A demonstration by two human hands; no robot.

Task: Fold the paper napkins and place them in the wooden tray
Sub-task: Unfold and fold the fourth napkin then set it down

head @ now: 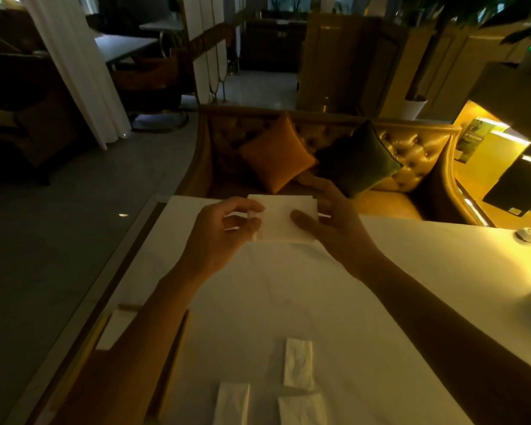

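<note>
A white paper napkin is held up above the far part of the white table, folded to a rectangle. My left hand pinches its left edge between thumb and fingers. My right hand grips its right side, thumb on top and fingers behind. Three folded napkins lie on the table near me: one upright, one at lower left, one at lower right. The wooden tray sits at the table's left edge, mostly hidden under my left forearm, with a white napkin showing in it.
A tufted golden sofa with an orange cushion and a dark green cushion stands beyond the table's far edge. A small round white object rests at the table's far right. Grey floor lies to the left.
</note>
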